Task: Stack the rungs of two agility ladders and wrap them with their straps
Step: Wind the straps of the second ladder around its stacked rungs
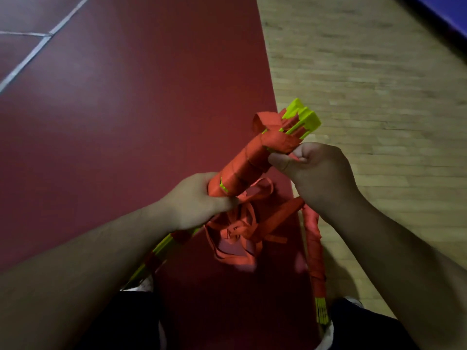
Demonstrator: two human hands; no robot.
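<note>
A bundle of stacked yellow-green rungs [302, 117] is held up over the floor, tilted up to the right, with orange strap wound round its middle [249, 162]. My left hand [199, 200] grips the bundle's lower part. My right hand [318, 170] pinches the strap close to the bundle's upper end. Loose orange strap [237, 236] hangs in loops below the hands. A second bundle wrapped in orange strap [314, 251] lies on the floor under my right forearm, its yellow-green rung ends [322, 311] showing near my foot.
The floor is dark red [139, 122] on the left with white lines [38, 46], and pale wood [379, 84] on the right. A blue band [449, 13] runs along the far right. My shoes and dark trousers show at the bottom edge.
</note>
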